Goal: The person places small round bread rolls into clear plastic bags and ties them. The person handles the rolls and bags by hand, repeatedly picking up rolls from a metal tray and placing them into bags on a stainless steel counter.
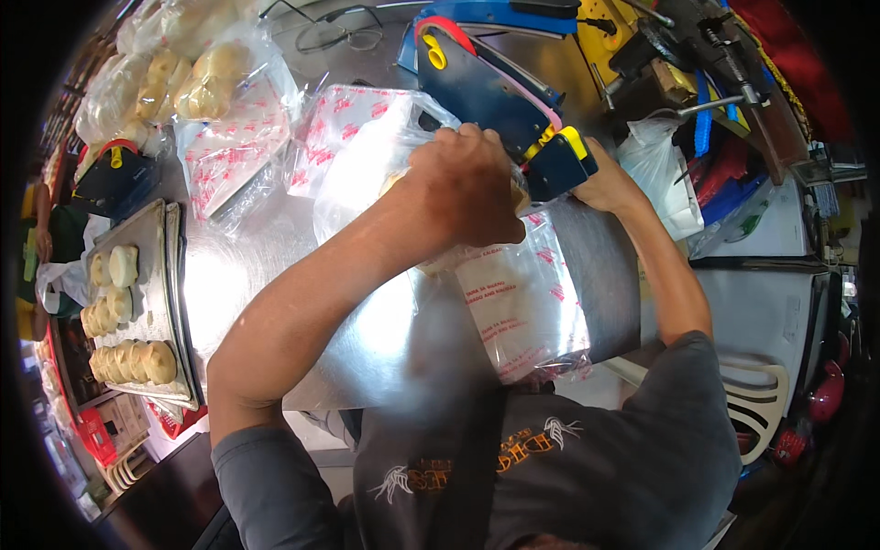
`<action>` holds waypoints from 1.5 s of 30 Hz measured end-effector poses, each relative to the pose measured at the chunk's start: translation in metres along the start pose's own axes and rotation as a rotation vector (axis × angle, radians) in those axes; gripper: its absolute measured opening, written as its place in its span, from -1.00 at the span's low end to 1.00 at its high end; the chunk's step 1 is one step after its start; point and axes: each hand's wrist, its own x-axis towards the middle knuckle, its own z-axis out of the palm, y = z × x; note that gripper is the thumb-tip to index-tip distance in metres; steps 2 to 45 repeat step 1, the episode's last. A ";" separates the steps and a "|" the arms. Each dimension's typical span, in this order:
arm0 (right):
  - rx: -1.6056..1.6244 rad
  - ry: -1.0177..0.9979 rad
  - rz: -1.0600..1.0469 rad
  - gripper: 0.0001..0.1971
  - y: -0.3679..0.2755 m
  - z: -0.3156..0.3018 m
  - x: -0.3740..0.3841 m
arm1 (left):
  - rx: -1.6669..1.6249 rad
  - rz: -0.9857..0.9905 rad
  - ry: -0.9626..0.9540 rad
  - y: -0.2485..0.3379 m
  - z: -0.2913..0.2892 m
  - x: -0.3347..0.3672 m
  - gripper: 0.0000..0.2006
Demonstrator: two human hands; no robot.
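Note:
My left hand [467, 188] is closed around a clear plastic bag [353, 202], with some pale bread [392, 181] showing inside it. The hand hides most of this bag. Right beside it stands a dark blue tape bag sealer [477, 78] with red and yellow parts. My right hand [607, 179] is at the sealer's near right end, by the yellow piece. Its fingers are hidden behind the sealer, so their hold is not visible. Flat printed plastic bags [522, 302] lie on the metal table [367, 353] below my hands.
Bagged bread rolls [206, 82] are piled at the far left. Unwrapped rolls [137, 362] sit on a metal tray [165, 302] on the left. A second sealer [115, 179] stands near it. Eyeglasses [339, 29] lie at the back. Tools [669, 50] crowd the far right.

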 end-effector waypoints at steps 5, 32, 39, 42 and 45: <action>0.010 -0.001 0.036 -0.79 -0.004 -0.005 0.006 | 0.008 -0.057 -0.070 -0.002 -0.001 0.005 -0.22; 0.010 -0.001 0.036 -0.79 -0.004 -0.005 0.006 | 0.008 -0.057 -0.070 -0.002 -0.001 0.005 -0.22; 0.010 -0.001 0.036 -0.79 -0.004 -0.005 0.006 | 0.008 -0.057 -0.070 -0.002 -0.001 0.005 -0.22; 0.010 -0.001 0.036 -0.79 -0.004 -0.005 0.006 | 0.008 -0.057 -0.070 -0.002 -0.001 0.005 -0.22; 0.010 -0.001 0.036 -0.79 -0.004 -0.005 0.006 | 0.008 -0.057 -0.070 -0.002 -0.001 0.005 -0.22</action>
